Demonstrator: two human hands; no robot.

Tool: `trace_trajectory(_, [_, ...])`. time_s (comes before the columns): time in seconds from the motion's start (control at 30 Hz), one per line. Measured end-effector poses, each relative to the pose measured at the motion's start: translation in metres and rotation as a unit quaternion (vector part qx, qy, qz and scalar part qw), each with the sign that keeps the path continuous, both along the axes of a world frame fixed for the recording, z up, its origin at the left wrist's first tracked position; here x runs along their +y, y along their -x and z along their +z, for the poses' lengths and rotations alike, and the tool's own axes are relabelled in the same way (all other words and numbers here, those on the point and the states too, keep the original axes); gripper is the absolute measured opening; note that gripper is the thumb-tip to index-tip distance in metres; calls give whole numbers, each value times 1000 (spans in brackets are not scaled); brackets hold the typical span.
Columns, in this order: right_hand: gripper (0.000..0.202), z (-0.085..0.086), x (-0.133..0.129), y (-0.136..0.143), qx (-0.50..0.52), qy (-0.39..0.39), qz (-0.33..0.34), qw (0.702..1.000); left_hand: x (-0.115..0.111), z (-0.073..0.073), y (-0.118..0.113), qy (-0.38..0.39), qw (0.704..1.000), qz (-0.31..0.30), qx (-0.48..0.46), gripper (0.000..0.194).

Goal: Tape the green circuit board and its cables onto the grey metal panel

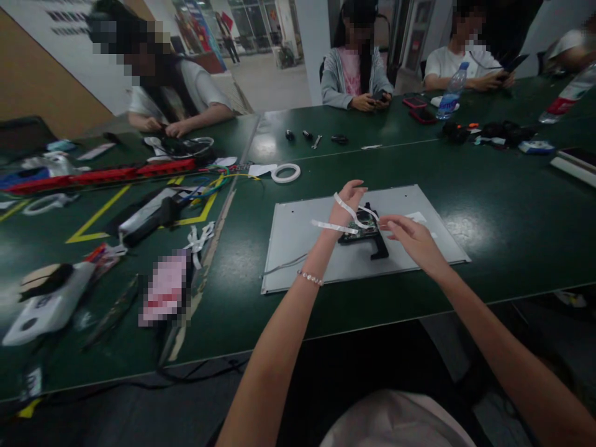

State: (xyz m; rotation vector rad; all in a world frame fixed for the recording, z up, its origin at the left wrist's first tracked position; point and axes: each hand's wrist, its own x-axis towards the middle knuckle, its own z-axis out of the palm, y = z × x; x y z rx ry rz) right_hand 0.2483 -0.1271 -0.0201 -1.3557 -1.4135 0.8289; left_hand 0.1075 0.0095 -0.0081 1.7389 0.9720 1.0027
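Observation:
A narrow white strip (347, 208), like tape or ribbon, loops around my left hand (348, 203) near the wrist. The fingers of that hand are bent to the right and slightly apart, with nothing seen between them. My right hand (412, 239) pinches near the strip's right end, thumb and forefinger together. Below both hands, a black bracket with a green circuit board (361, 228) lies on a white panel (298, 233). My left forearm and the strip hide part of the board. A thin grey cable (291, 264) runs over the panel's left side.
A roll of white tape (285, 173) lies beyond the panel. To the left are red power strips (135, 172), a black-and-silver device (149, 214) and a pink pouch (166, 288). A small wrench (317, 141) and a water bottle (452, 93) stand farther back. Several people sit opposite.

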Motion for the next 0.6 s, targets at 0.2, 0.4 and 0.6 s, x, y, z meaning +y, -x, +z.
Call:
trace_trajectory(0.2, [36,6,13,38,132,58,4,990,-28,18,-5,-33,996,69,-36,25])
trace_trajectory(0.4, [27,12,9,32,130,-14,-17,991,-37,9,26,-1,999,45,-23,26])
trace_trajectory(0.6, [26,-4,10,-14,30,-12,-42,999,-53,-3,76,42,996,77,-7,24])
